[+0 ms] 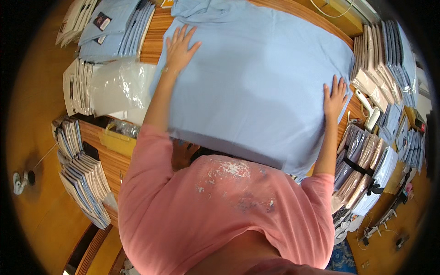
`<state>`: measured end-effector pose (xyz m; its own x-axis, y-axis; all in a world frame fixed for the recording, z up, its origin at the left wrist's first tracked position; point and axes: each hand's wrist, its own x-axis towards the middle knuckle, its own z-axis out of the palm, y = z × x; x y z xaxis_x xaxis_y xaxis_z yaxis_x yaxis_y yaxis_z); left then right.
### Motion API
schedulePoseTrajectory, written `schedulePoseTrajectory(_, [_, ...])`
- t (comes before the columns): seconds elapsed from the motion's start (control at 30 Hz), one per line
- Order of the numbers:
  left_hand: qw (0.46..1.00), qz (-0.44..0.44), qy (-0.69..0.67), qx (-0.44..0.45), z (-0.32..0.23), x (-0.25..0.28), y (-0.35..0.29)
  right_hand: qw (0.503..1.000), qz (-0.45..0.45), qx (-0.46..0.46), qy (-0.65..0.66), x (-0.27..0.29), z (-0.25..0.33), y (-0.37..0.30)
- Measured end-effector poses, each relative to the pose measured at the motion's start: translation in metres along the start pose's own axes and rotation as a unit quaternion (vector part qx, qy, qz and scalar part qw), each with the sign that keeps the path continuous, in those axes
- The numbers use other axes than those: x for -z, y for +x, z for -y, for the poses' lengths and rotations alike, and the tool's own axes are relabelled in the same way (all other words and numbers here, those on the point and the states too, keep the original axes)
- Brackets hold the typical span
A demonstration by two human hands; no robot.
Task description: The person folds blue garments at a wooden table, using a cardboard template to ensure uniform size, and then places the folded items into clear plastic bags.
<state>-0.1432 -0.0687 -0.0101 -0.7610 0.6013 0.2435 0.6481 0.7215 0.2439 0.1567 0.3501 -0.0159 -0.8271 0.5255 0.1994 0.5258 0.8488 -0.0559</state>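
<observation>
A light blue garment (256, 78), probably a shirt, lies spread over the wooden table in front of me, with bunched cloth at its far left corner and its near side hanging over the front edge. My left hand (180, 49) rests flat on its left side, fingers spread and pointing away. On the right side of the cloth, close to its edge, my right hand (335, 97) lies flat with the fingers apart. Neither hand grips anything.
Left of the cloth lie clear plastic bags (123, 87) and stacks of packed folded shirts (110, 34). More packed shirts (376, 64) stand at the right, near a white handheld tool (367, 110). A bundle tied with black ribbon (362, 167) sits nearer. A yellow box (118, 143) is at the left.
</observation>
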Motion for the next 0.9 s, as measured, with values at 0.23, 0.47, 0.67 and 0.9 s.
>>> schedulePoseTrajectory(0.23, [0.998,-0.036,-0.047,0.021,-0.040,0.009,-0.076,0.997,-0.064,0.002,0.036,0.035,0.013,-0.089])
schedulePoseTrajectory(0.47, [0.998,0.019,-0.026,0.058,-0.044,0.038,-0.131,0.995,0.043,-0.074,0.058,0.044,0.015,-0.172])
schedulePoseTrajectory(0.67, [0.939,-0.280,-0.109,0.167,0.011,0.098,-0.185,0.980,-0.093,-0.088,0.155,0.067,0.037,-0.206])
schedulePoseTrajectory(0.9, [0.765,-0.301,-0.090,0.562,0.173,0.096,-0.278,0.964,-0.068,0.009,0.256,0.084,0.074,-0.162])
